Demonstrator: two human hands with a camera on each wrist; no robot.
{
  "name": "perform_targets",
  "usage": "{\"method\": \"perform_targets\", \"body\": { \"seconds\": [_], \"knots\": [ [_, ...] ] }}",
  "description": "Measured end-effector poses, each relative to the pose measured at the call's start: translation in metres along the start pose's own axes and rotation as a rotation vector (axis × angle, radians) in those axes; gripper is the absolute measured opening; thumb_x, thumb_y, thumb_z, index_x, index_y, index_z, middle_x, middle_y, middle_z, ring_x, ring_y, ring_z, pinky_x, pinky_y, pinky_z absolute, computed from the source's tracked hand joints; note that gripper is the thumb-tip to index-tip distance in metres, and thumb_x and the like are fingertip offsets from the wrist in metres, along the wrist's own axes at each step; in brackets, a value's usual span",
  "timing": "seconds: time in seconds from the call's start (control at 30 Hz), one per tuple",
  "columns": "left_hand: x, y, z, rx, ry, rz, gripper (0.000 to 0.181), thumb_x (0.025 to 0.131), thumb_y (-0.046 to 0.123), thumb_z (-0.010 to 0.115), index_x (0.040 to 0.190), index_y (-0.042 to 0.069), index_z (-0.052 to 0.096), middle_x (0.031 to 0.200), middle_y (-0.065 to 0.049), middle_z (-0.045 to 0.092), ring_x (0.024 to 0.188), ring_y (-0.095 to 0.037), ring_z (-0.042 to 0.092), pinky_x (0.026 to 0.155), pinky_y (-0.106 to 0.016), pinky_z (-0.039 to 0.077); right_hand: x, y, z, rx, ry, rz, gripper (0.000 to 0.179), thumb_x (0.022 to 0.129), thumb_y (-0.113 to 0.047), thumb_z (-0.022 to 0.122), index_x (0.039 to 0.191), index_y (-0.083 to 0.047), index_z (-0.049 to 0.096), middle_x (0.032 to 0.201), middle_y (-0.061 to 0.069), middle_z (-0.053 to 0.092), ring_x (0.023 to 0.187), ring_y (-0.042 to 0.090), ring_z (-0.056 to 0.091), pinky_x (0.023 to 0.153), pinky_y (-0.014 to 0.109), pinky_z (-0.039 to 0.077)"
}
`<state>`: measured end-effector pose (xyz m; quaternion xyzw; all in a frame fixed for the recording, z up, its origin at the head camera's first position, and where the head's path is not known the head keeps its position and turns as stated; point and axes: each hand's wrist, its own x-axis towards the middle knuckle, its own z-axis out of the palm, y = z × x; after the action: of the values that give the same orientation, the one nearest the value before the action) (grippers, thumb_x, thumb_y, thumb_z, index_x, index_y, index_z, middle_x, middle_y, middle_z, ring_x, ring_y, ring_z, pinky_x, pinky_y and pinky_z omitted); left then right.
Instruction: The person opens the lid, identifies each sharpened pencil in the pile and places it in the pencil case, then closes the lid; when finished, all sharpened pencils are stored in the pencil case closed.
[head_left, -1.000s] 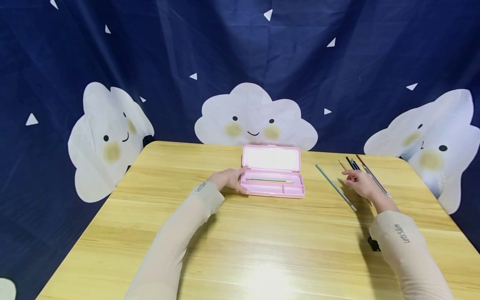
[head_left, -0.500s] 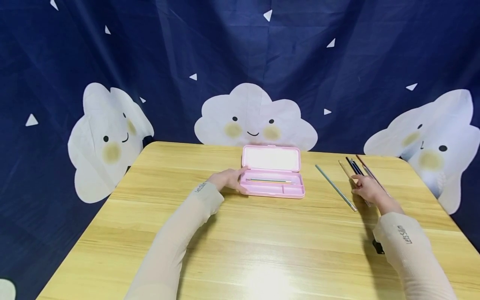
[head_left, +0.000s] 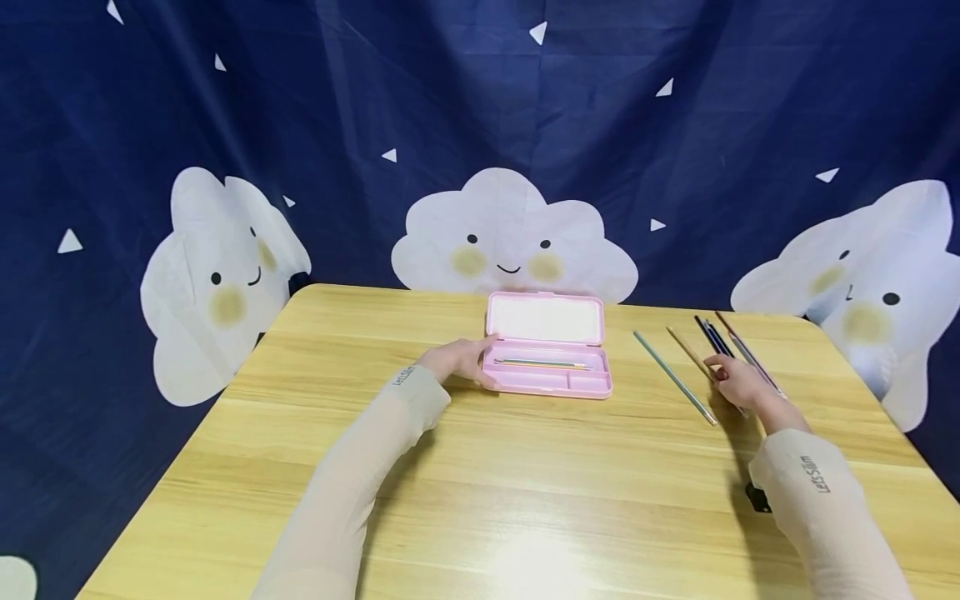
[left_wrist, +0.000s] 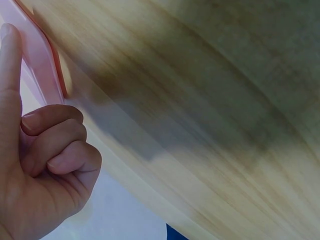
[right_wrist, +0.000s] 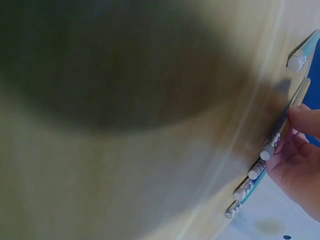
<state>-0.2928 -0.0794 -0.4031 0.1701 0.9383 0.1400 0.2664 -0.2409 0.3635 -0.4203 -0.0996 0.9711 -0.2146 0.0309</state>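
A pink pencil case [head_left: 528,384] lies with its lid raised at the far middle of the table, several pencils [head_left: 542,363] in its long compartment. My left hand [head_left: 461,360] holds the case's left end between thumb and forefinger; in the left wrist view its other fingers curl in beside the pink rim [left_wrist: 39,55]. At the right, my right hand [head_left: 741,385] pinches a yellowish pencil [head_left: 690,349], whose eraser end shows in the right wrist view. Dark pencils [head_left: 711,332] and a reddish-brown pencil [head_left: 752,358] lie just right of it, partly covered by the hand.
A teal pencil [head_left: 673,377] lies slanted between the case and my right hand. The wooden table [head_left: 540,475] ends at a dark blue curtain [head_left: 465,92] with cloud faces on it. A small black object [head_left: 757,497] shows beneath my right cuff.
My right hand has come down onto the pencils and taken hold of the yellowish one, whose far end has swung slightly left. The left hand stays on the case.
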Motion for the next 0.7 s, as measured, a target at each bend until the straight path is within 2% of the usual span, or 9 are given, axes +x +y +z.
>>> {"method": "perform_targets", "body": {
  "seconds": [0.27, 0.43, 0.57, 0.7],
  "knots": [
    [-0.001, 0.000, 0.000, 0.002, 0.006, -0.001, 0.105, 0.070, 0.054, 0.071, 0.148, 0.027, 0.004, 0.147, -0.016, 0.027, 0.133, -0.029, 0.029, 0.109, -0.040, 0.025, 0.007, -0.016, -0.001, 0.061, 0.074, -0.126, 0.039, 0.074, 0.017, 0.044, 0.112, 0.014, 0.051, 0.078, 0.019, 0.054, 0.070, 0.025, 0.048, 0.060, 0.034, 0.039],
    [-0.002, 0.001, 0.000, -0.001, 0.001, -0.012, 0.105, 0.070, 0.054, 0.070, 0.148, 0.028, 0.004, 0.147, -0.018, 0.026, 0.133, -0.028, 0.029, 0.109, -0.040, 0.025, 0.012, -0.033, 0.000, 0.055, 0.129, -0.211, 0.036, 0.075, 0.019, 0.047, 0.110, 0.014, 0.055, 0.079, 0.019, 0.055, 0.072, 0.025, 0.049, 0.062, 0.034, 0.042],
    [-0.003, 0.001, 0.000, -0.007, -0.001, -0.011, 0.105, 0.070, 0.054, 0.070, 0.148, 0.028, 0.004, 0.147, -0.018, 0.026, 0.133, -0.028, 0.029, 0.109, -0.040, 0.025, 0.014, -0.046, 0.002, 0.043, 0.142, -0.230, 0.034, 0.077, 0.017, 0.049, 0.110, 0.010, 0.057, 0.083, 0.018, 0.055, 0.075, 0.028, 0.052, 0.065, 0.039, 0.044],
    [-0.002, 0.001, 0.000, -0.013, -0.001, -0.008, 0.105, 0.070, 0.054, 0.071, 0.148, 0.028, 0.004, 0.147, -0.017, 0.026, 0.133, -0.028, 0.028, 0.109, -0.040, 0.025, 0.019, -0.056, 0.007, 0.088, 0.118, -0.239, 0.030, 0.080, 0.017, 0.048, 0.108, 0.011, 0.057, 0.084, 0.019, 0.053, 0.075, 0.028, 0.051, 0.064, 0.035, 0.044]
  ]
}}
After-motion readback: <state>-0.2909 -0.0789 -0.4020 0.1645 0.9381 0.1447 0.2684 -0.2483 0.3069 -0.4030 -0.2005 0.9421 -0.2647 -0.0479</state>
